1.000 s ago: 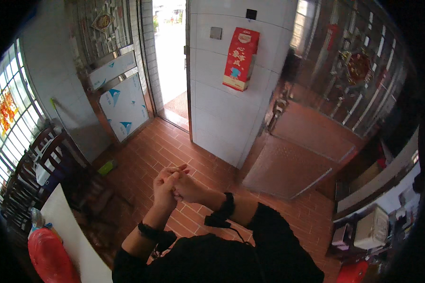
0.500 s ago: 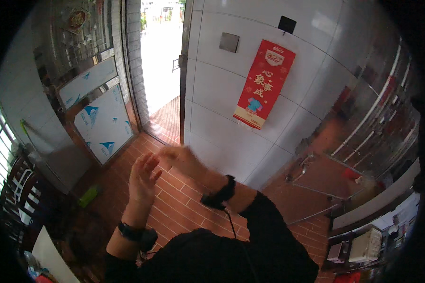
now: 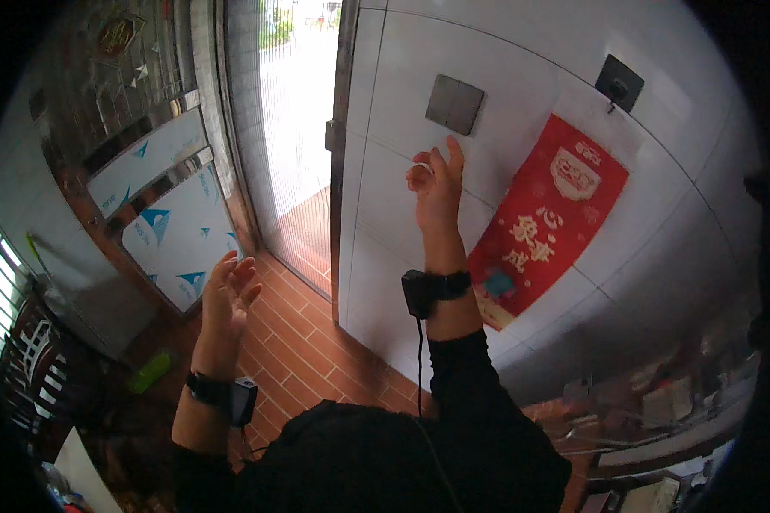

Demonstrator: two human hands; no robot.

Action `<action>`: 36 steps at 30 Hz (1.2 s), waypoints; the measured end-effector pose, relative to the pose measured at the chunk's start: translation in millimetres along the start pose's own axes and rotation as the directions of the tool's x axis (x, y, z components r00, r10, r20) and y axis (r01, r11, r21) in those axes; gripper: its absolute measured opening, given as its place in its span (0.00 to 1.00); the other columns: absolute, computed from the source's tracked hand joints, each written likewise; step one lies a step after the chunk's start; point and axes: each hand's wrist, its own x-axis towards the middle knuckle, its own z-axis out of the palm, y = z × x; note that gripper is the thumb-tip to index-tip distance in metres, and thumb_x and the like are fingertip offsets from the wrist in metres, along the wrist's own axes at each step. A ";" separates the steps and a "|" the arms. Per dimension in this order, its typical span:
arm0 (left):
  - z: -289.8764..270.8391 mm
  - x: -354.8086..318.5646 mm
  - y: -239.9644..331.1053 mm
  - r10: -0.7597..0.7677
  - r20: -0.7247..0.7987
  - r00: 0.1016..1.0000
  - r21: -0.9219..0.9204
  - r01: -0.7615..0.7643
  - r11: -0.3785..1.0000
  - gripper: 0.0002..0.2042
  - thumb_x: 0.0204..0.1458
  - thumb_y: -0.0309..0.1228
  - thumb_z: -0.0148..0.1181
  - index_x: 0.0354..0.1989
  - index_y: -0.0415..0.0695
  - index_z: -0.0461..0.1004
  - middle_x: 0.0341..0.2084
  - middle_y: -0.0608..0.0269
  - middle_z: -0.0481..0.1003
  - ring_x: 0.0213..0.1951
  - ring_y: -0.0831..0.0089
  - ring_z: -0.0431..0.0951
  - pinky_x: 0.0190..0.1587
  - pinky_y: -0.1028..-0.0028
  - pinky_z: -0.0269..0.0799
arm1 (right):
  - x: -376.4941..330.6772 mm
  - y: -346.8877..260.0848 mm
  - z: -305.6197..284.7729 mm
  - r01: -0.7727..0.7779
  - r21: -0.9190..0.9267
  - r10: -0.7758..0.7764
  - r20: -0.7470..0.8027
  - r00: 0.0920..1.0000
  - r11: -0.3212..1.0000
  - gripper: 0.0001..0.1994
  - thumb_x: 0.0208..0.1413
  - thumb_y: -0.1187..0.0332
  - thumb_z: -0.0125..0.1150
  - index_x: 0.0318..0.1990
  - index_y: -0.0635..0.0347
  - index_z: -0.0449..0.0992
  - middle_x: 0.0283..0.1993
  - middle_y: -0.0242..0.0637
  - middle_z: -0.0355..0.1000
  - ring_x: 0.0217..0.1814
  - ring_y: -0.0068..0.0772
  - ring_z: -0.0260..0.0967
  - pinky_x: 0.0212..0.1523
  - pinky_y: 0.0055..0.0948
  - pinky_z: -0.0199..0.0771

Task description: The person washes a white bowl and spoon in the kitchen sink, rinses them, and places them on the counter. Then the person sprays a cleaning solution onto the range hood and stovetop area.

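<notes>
My right hand [image 3: 437, 190] is raised in front of the white tiled wall, just below a grey square switch plate [image 3: 454, 105]. Its index finger points up toward the plate, and the other fingers are loosely bent. A small pale spot shows by those bent fingers, too small to make out. To the right of this hand a red hanging banner [image 3: 549, 224] with pale lettering covers part of the wall. My left hand [image 3: 228, 297] hovers over the brick-patterned floor with fingers loosely curled and apart, and I see nothing in it. Both wrists wear black straps with small boxes.
A bright doorway [image 3: 299, 128] with a mesh screen stands ahead. To its left is a door [image 3: 167, 231] with film-covered panels. A green object [image 3: 151, 372] lies on the floor near dark chairs [image 3: 38, 359]. A black wall socket [image 3: 619, 83] sits above the banner.
My right hand has gone up and right, from beside my left hand to near the switch plate. The left hand has shifted slightly left. The wall now appears closer.
</notes>
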 end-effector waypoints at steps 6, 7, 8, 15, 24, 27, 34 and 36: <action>32.8 46.7 -14.5 0.004 -0.078 0.997 0.016 -0.002 1.000 0.20 0.52 0.37 0.57 0.54 0.49 0.66 0.43 0.60 0.74 0.45 0.69 0.71 0.49 0.61 0.63 | 36.6 12.9 -10.0 0.001 0.057 0.000 -0.005 1.000 0.998 0.27 0.61 0.64 0.48 0.65 0.53 0.47 0.35 0.39 0.67 0.23 0.27 0.65 0.24 0.25 0.62; 36.2 50.8 -16.5 0.008 -0.075 0.997 0.031 -0.006 1.000 0.20 0.52 0.37 0.56 0.54 0.49 0.66 0.43 0.60 0.74 0.45 0.69 0.71 0.50 0.61 0.63 | 38.9 15.1 -11.0 0.002 0.057 -0.001 -0.003 1.000 0.998 0.27 0.61 0.64 0.48 0.65 0.53 0.47 0.35 0.39 0.67 0.22 0.26 0.64 0.23 0.25 0.62; 38.7 54.2 -18.0 0.001 -0.052 0.999 0.029 0.001 1.000 0.20 0.52 0.37 0.56 0.54 0.49 0.66 0.44 0.60 0.74 0.46 0.69 0.71 0.50 0.61 0.63 | 40.8 16.8 -12.2 0.014 0.063 -0.014 0.006 1.000 0.998 0.27 0.61 0.65 0.48 0.65 0.53 0.47 0.35 0.39 0.67 0.22 0.26 0.64 0.23 0.25 0.62; 48.4 71.0 -22.9 -0.021 -0.072 0.997 0.027 0.023 0.999 0.21 0.53 0.38 0.56 0.55 0.48 0.65 0.43 0.61 0.73 0.46 0.69 0.71 0.50 0.63 0.64 | 56.7 19.7 -16.1 0.096 0.097 -0.100 0.030 0.995 0.991 0.27 0.61 0.65 0.48 0.65 0.54 0.48 0.34 0.38 0.66 0.21 0.25 0.62 0.22 0.24 0.61; 53.6 69.0 -21.3 -0.042 -0.038 0.998 -0.022 0.041 0.999 0.21 0.53 0.36 0.54 0.56 0.47 0.64 0.42 0.62 0.75 0.44 0.71 0.72 0.48 0.64 0.66 | 61.5 22.3 -26.5 0.100 0.164 -0.110 0.053 0.993 0.981 0.22 0.63 0.65 0.49 0.63 0.51 0.54 0.31 0.36 0.66 0.20 0.23 0.62 0.20 0.22 0.61; 44.2 69.4 -22.3 -0.069 -0.050 0.996 -0.049 0.066 0.997 0.20 0.54 0.37 0.54 0.55 0.47 0.65 0.42 0.64 0.75 0.45 0.72 0.72 0.48 0.65 0.65 | 53.3 29.9 -20.5 0.150 0.133 -0.159 0.061 0.985 0.980 0.22 0.62 0.64 0.50 0.62 0.51 0.57 0.29 0.33 0.65 0.21 0.21 0.61 0.20 0.21 0.61; -9.2 31.6 -20.6 -0.069 -0.143 0.987 -0.163 0.045 0.986 0.14 0.52 0.35 0.59 0.47 0.49 0.70 0.37 0.63 0.76 0.40 0.71 0.74 0.44 0.64 0.68 | -39.2 109.1 45.0 -0.257 -0.037 0.219 0.649 0.729 0.966 0.19 0.62 0.65 0.51 0.58 0.59 0.63 0.23 0.28 0.62 0.22 0.17 0.58 0.20 0.18 0.59; -36.9 0.0 -16.0 -0.044 -0.270 0.962 -0.163 -0.001 0.987 0.11 0.53 0.36 0.59 0.44 0.49 0.73 0.36 0.65 0.76 0.39 0.71 0.74 0.43 0.66 0.68 | -85.3 139.9 73.0 -0.456 -0.278 0.505 0.693 0.515 0.846 0.14 0.61 0.69 0.50 0.53 0.60 0.68 0.23 0.29 0.64 0.22 0.18 0.60 0.21 0.18 0.60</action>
